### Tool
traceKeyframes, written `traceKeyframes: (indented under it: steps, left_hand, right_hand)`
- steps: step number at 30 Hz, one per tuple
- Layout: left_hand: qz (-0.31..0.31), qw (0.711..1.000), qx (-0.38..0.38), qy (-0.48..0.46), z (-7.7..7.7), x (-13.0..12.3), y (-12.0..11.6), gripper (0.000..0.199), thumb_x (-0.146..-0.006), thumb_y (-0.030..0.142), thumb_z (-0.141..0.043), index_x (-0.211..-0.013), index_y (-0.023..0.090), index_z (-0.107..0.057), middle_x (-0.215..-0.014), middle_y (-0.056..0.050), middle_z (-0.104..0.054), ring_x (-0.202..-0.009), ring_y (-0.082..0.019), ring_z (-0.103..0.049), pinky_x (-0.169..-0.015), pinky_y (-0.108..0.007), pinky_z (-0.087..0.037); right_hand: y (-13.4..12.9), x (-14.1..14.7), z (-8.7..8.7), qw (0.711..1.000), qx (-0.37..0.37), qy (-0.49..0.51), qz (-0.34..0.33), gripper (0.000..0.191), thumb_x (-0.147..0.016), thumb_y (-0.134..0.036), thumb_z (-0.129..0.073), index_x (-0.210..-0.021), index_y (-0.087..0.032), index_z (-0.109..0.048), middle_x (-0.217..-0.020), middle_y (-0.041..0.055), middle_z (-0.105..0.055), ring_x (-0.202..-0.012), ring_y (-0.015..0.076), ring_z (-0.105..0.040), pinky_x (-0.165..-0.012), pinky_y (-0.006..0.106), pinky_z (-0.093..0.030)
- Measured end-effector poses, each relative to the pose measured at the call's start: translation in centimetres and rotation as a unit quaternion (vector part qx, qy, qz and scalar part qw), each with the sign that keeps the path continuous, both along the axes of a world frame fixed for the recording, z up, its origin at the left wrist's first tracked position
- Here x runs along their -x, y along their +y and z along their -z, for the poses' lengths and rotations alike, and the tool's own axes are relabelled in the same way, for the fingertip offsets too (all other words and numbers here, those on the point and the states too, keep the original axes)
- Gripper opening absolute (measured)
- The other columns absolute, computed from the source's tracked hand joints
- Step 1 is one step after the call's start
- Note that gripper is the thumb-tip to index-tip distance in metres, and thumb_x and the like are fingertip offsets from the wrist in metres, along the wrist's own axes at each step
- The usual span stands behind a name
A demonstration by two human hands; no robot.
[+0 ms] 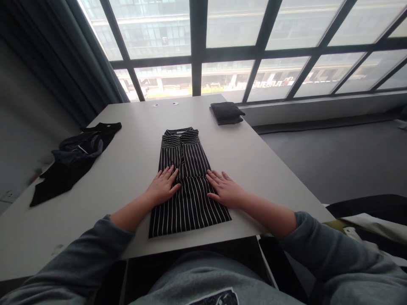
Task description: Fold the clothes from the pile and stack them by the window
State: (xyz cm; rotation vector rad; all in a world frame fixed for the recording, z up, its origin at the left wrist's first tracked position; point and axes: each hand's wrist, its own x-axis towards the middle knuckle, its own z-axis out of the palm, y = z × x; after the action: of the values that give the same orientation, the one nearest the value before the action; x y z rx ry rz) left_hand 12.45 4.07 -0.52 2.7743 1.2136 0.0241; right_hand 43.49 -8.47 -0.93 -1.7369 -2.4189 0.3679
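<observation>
Folded black-and-white striped shirt (194,203) on the white bench (260,169)
The left hand (162,186) and right hand (227,191) rest on it — each grip open, palm down.

The bare left hand (160,189) and bare right hand (228,190) lie flat, palm-down, fingers (167,172) extended, thumbs (175,188) angled inward; both grey-sleeved arms (87,250) reach forward, lower forearms (132,212) bare.

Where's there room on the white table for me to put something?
There's bare white table between the dark clothes on the left and the striped shirt, and another patch right of the shirt, nearer than the dark folded bundle. It's crowded at the shirt: the left hand and right hand both touch it.
</observation>
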Motion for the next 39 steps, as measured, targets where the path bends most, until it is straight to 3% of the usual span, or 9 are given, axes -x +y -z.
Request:
traceKeyframes:
  steps: [6, 10, 16, 19, 23, 26, 29, 35, 39]
  left_hand:
    - [-0.009, 1.0, 0.014, -0.026, -0.8, -3.1, 2.5, 0.073, -0.111, 0.056, -0.032, -0.171, 0.016, -0.03, -0.18, -0.013, -0.019, -0.167, -0.03, -0.015, -0.135, -0.052, -0.017]
    - [-0.009, 1.0, 0.02, -0.017, -0.2, -5.2, 3.4, 0.07, -0.112, 0.049, -0.031, -0.17, 0.01, -0.03, -0.178, -0.018, -0.02, -0.167, -0.029, -0.017, -0.134, -0.05, -0.018]
    - [0.0, 0.999, 0.026, -0.031, 0.2, -5.2, 2.9, 0.069, -0.111, 0.049, -0.03, -0.171, 0.014, -0.031, -0.179, -0.013, -0.02, -0.167, -0.026, -0.015, -0.136, -0.048, -0.013]
    - [-0.005, 0.995, 0.087, -0.051, -0.1, -4.7, 3.9, 0.072, -0.11, 0.053, -0.03, -0.171, 0.014, -0.032, -0.18, -0.011, -0.019, -0.167, -0.027, -0.015, -0.136, -0.049, -0.014]
    - [-0.016, 0.977, 0.153, -0.147, -0.4, -2.9, 8.8, 0.069, -0.109, 0.058, -0.03, -0.166, 0.022, -0.043, -0.176, -0.005, -0.033, -0.164, -0.025, -0.028, -0.134, -0.041, -0.025]
    - [-0.096, 0.968, 0.092, -0.214, 0.1, -1.3, 13.7, 0.067, -0.108, 0.052, -0.031, -0.162, 0.016, -0.05, -0.171, -0.011, -0.044, -0.16, -0.027, -0.038, -0.133, -0.042, -0.029]
    - [-0.164, 0.967, 0.037, -0.19, 1.0, -0.6, 17.8, 0.064, -0.107, 0.047, -0.036, -0.161, 0.016, -0.051, -0.168, -0.015, -0.047, -0.159, -0.032, -0.039, -0.132, -0.051, -0.028]
    - [-0.185, 0.973, 0.018, -0.137, 1.5, -2.1, 22.9, 0.056, -0.109, 0.047, -0.036, -0.16, 0.03, -0.053, -0.172, -0.007, -0.043, -0.161, -0.034, -0.034, -0.13, -0.065, -0.022]
    - [-0.195, 0.966, 0.003, -0.171, 1.3, -3.6, 25.7, 0.052, -0.105, 0.044, -0.048, -0.154, 0.028, -0.059, -0.159, -0.01, -0.059, -0.151, -0.036, -0.05, -0.128, -0.063, -0.029]
  right_hand:
    - [5.8, 1.3, -2.1, 0.998, -0.06, 0.0, -0.024, 0.077, -0.109, -0.057, -0.044, -0.173, -0.016, -0.03, -0.178, 0.0124, -0.02, -0.167, 0.0323, -0.013, -0.136, 0.055, -0.014]
    - [9.7, 3.2, -1.7, 0.998, -0.043, -0.021, -0.045, 0.078, -0.109, -0.055, -0.046, -0.171, -0.011, -0.031, -0.178, 0.0161, -0.019, -0.166, 0.0323, -0.015, -0.135, 0.052, -0.017]
    - [10.4, 3.6, 0.2, 0.998, -0.033, 0.0, -0.062, 0.079, -0.109, -0.057, -0.046, -0.172, -0.012, -0.031, -0.177, 0.0156, -0.019, -0.166, 0.0332, -0.019, -0.135, 0.054, -0.017]
    - [10.6, 2.8, 0.8, 0.996, -0.037, 0.032, -0.077, 0.08, -0.108, -0.061, -0.047, -0.172, -0.015, -0.032, -0.177, 0.0143, -0.023, -0.165, 0.0336, -0.021, -0.135, 0.055, -0.018]
    - [13.4, 0.1, 1.3, 0.99, -0.079, 0.113, -0.031, 0.072, -0.11, -0.061, -0.041, -0.171, -0.023, -0.037, -0.177, 0.0087, -0.027, -0.167, 0.0318, -0.015, -0.135, 0.056, -0.022]
    - [17.3, -2.7, 1.4, 0.988, -0.09, 0.107, 0.064, 0.068, -0.112, -0.055, -0.038, -0.169, -0.019, -0.041, -0.177, 0.0116, -0.03, -0.167, 0.0344, -0.014, -0.134, 0.057, -0.022]
    - [21.8, -4.4, 1.4, 0.988, -0.08, 0.062, 0.118, 0.065, -0.113, -0.051, -0.036, -0.168, -0.019, -0.043, -0.174, 0.0138, -0.035, -0.166, 0.0371, -0.019, -0.133, 0.058, -0.022]
    - [29.1, -4.0, 1.0, 0.988, -0.056, 0.028, 0.139, 0.064, -0.113, -0.052, -0.036, -0.171, -0.026, -0.037, -0.175, 0.0116, -0.035, -0.164, 0.0383, -0.022, -0.131, 0.061, -0.023]
    - [31.9, -3.6, 0.8, 0.99, -0.034, 0.026, 0.131, 0.058, -0.113, -0.052, -0.038, -0.164, -0.029, -0.049, -0.175, 0.0084, -0.035, -0.163, 0.0396, -0.025, -0.129, 0.069, -0.018]
